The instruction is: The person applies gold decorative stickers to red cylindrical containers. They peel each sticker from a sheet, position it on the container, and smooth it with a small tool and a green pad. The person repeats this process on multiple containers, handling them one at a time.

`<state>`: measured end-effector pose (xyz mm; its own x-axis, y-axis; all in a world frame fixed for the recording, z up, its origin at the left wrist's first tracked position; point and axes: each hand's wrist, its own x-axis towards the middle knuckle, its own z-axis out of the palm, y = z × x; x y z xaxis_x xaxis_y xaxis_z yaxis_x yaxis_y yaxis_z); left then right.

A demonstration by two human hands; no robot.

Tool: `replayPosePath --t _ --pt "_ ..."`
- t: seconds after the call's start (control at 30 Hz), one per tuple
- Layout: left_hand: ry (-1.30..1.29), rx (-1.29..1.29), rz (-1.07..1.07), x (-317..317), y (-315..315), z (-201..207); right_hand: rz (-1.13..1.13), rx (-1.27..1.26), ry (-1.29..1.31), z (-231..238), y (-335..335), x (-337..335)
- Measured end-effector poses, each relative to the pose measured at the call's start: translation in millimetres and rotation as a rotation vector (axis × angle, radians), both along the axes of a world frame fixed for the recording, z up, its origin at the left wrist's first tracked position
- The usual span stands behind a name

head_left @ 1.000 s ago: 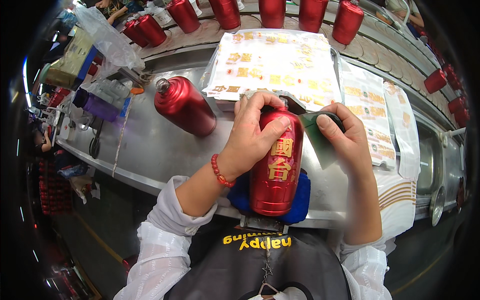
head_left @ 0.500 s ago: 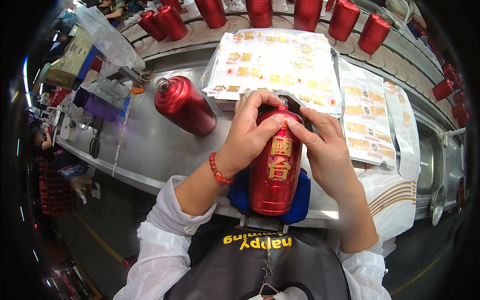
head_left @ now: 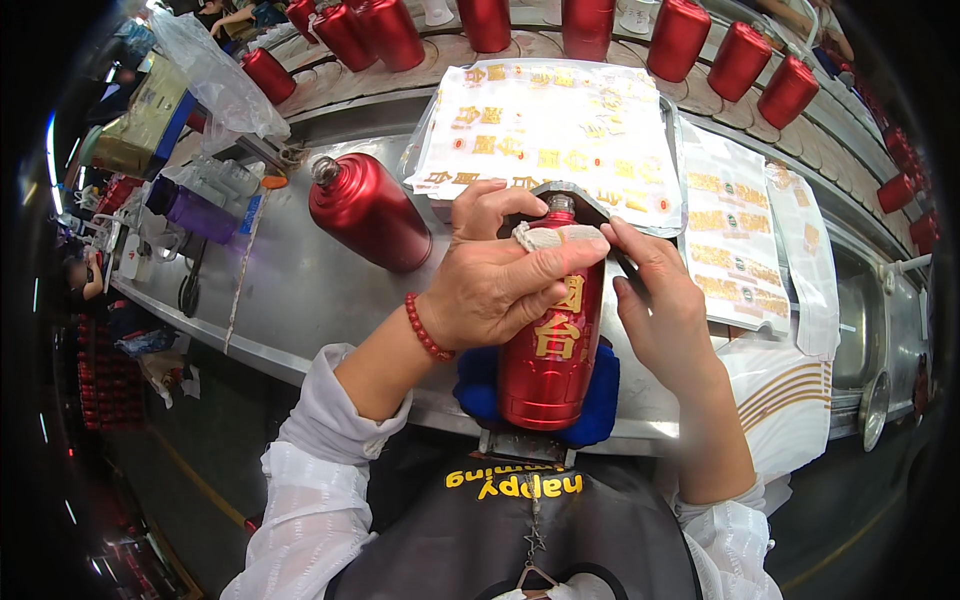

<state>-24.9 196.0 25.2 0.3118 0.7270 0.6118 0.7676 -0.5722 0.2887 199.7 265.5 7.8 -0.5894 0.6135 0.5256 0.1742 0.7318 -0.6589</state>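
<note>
A red bottle (head_left: 545, 385) with raised gold characters leans back in front of me, its base on a blue cloth pad (head_left: 480, 385) and its clear-topped neck (head_left: 560, 205) against a grey curved metal rest (head_left: 585, 192). Folded white cloth (head_left: 565, 238) lies under the fingers of my left hand (head_left: 500, 285), pressed across the bottle's shoulder and covering part of its front. On the other side, my right hand (head_left: 650, 295) is at the bottle's upper edge, fingers bent; a slim dark thing shows between thumb and forefinger, its kind unclear. A second, plain red bottle (head_left: 370, 212) stands to the left.
Behind the bottle lies a tray stacked with sheets of gold stickers (head_left: 550, 130), with more sticker sheets (head_left: 735, 235) to its right. Several red bottles (head_left: 680, 40) stand on the curved conveyor (head_left: 640, 62) at the back. A purple bottle (head_left: 195, 210) lies at left.
My left hand now has the white cloth on the bottle's shoulder, where both thumbs pressed before. My right thumb has come away from the front. The conveyor bottles have shifted rightward.
</note>
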Motion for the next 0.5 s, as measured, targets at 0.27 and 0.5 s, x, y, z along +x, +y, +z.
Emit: replayPosePath --t 0.27,0.5 --pt "0.114 -0.014 0.077 6 -35 -8 0.011 -0.134 -0.032 42 7 -3" --pt "-0.214 0.014 0.253 21 -72 -35 0.198 0.538 -0.042 36 5 -18"
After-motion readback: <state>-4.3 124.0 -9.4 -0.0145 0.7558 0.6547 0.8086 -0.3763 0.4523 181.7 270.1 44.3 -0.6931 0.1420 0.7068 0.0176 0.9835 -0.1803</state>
